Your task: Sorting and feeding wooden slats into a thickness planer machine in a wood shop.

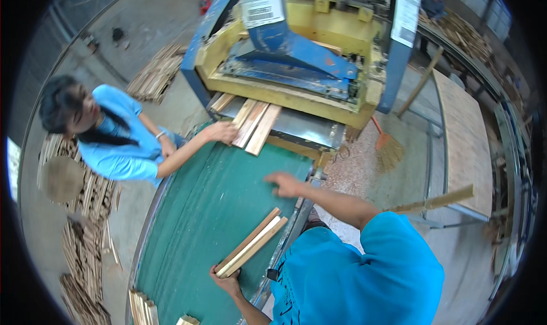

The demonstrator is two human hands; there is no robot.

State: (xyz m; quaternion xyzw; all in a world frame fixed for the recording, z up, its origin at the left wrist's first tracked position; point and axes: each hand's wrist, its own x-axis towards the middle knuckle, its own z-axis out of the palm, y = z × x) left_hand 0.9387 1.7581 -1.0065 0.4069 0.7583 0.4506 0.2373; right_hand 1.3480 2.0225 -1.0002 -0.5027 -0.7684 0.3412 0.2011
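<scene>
My left hand [228,280] is closed around the near end of a small bundle of wooden slats [253,242], held on edge over the green conveyor belt [196,211]. My right hand [283,185] reaches out over the belt with nothing in it, its index finger stretched toward the left. Beyond it, several wooden strips [263,130] stick out from under the yellow and blue woodworking machine [228,80]. A co-worker's hand [222,132] touches the left side of these strips.
The co-worker [122,134] leans in from the belt's left side. More slats [143,308] lie at the belt's near end. Wood piles [85,256] cover the floor at left. A broom [389,148] and a wooden-topped table [464,142] stand at right.
</scene>
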